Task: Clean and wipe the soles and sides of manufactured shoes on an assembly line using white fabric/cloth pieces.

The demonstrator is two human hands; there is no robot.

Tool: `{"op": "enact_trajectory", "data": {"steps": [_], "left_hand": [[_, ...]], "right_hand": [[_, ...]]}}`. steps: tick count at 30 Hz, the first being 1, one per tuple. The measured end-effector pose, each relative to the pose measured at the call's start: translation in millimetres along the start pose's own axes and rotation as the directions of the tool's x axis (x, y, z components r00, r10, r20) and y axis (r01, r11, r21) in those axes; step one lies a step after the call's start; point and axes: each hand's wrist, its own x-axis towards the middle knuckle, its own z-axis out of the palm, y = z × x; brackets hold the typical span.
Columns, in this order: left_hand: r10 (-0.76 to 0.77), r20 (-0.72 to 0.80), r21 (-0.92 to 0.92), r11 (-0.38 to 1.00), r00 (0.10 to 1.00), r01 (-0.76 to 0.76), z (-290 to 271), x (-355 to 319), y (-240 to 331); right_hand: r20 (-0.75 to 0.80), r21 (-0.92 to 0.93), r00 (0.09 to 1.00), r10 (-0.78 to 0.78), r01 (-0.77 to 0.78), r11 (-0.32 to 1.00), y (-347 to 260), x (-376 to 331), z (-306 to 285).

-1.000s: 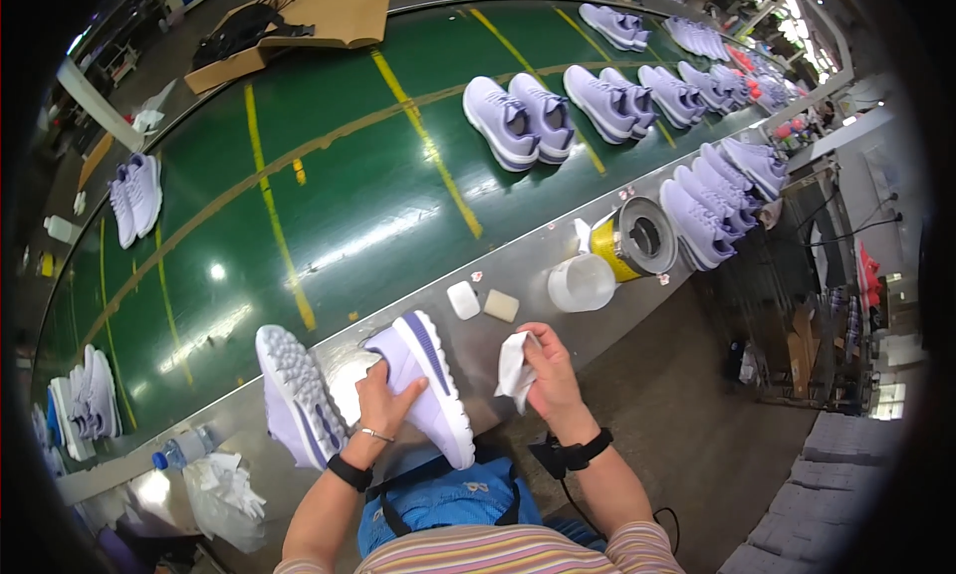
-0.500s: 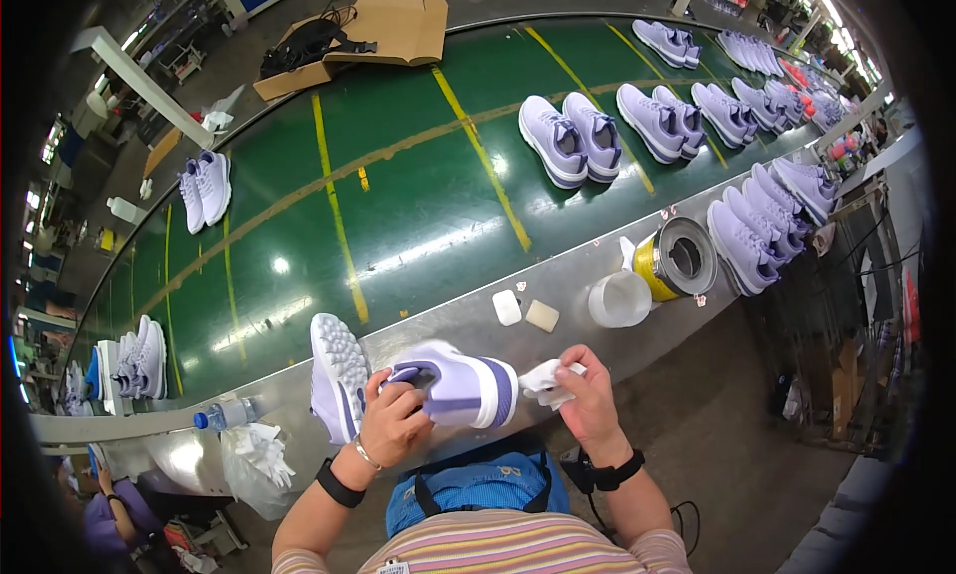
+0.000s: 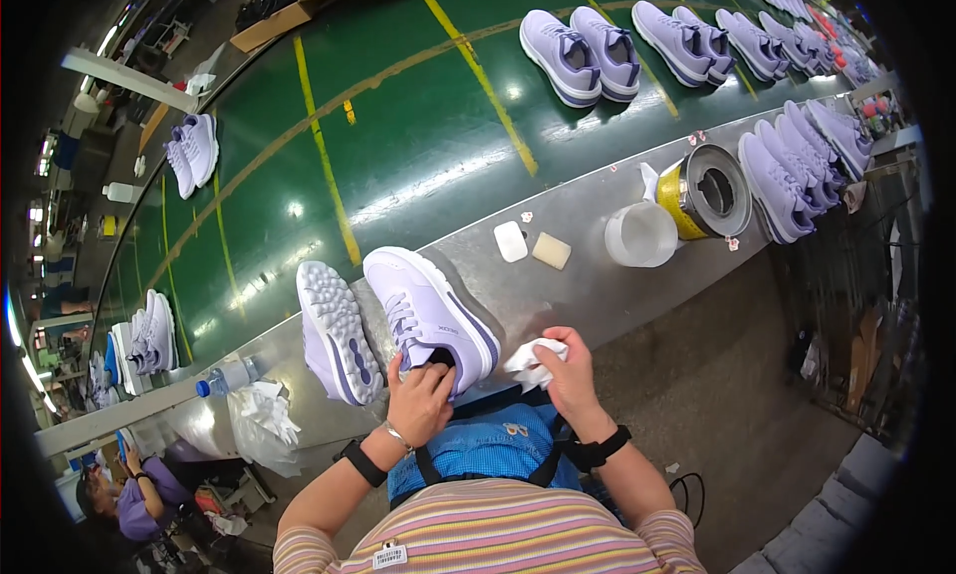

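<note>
By a metal ledge [image 3: 588, 293] and green belt [image 3: 413, 146], left grip [image 3: 418, 407] clasps shoe [image 3: 426, 297], right grip [image 3: 571, 375] pinches cloth [image 3: 531, 365].

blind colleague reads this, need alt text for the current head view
A person's left hand grips a lilac shoe; the right hand holds a crumpled white wad. A second shoe lies sole-out on a metal ledge; more shoes stand on a green surface.

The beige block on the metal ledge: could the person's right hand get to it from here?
Probably yes. The right hand is fairly near, and nothing seems to stand between it and the beige block. It holds a white cloth, though, which might hamper grasping.
</note>
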Motion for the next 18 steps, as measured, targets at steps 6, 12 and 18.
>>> {"op": "enact_trajectory", "data": {"steps": [6, 12, 18], "left_hand": [[-0.279, 0.107, -0.242, 0.924, 0.954, 0.297, -5, -12, 14], [-0.499, 0.331, -0.419, 0.683, 0.801, 0.598, 18, -30, 5], [-0.512, 0.199, -0.600, 0.610, 0.836, 0.517, 27, -35, 4]], "right_hand": [[0.032, -0.272, 0.995, -0.094, 0.099, 0.957, -13, -1, 1], [0.200, -0.299, 0.973, -0.114, 0.171, 0.939, 5, -7, 17], [0.268, -0.404, 0.963, -0.012, 0.124, 0.906, 11, -17, 29]]}}
